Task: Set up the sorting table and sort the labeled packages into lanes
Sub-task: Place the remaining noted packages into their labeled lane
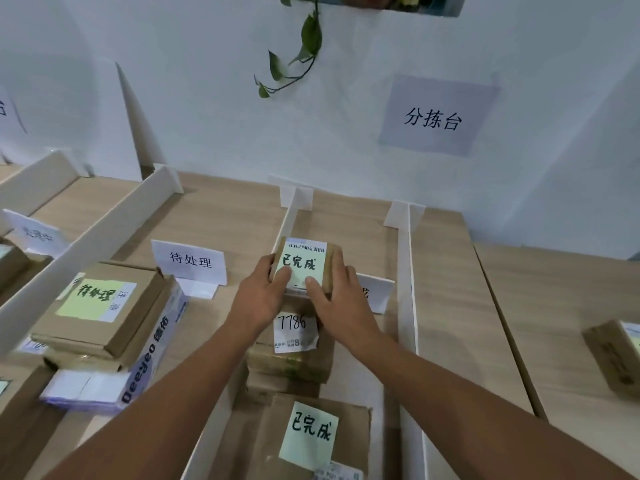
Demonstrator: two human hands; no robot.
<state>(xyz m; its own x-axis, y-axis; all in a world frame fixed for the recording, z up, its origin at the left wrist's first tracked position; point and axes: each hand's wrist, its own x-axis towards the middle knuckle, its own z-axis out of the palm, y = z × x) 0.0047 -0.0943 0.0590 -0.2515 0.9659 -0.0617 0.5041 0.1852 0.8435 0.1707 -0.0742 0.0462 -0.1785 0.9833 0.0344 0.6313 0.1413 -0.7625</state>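
Light wood-grain table (450,271) against a white wall (207,116). White dividers (104,237) stand on edge and split the top into lanes. A green vine (306,43) hangs down the wall at top centre.

Wall sign (434,117) reads 分拣台. A tent card (190,263) in the middle lane reads 待处理. A card further left (36,232) is too blurred to read. A third card (377,292) is mostly hidden behind the right hand.

The held box (332,258) is small brown cardboard. It has a pale green label with a barcode strip and handwritten 已完成. It's in the lane between the two right dividers, over the far end of a box stack. Can't tell if it rests on the stack or is held clear.

Left hand (258,299) grips its left edge, thumb on the label. Right hand (339,299) grips the right edge, thumb also on the label.

The stack box (294,362) just below has a white slip reading 7786. The near box (349,441) in the same lane has a green note reading 已完成.

The middle lane has a carton (145,306) with a yellow-green 待处理 note, sitting on a pack (152,348) printed Deeyeo 德佑.

One more box (609,355) sits well apart at the far right edge, label unreadable.
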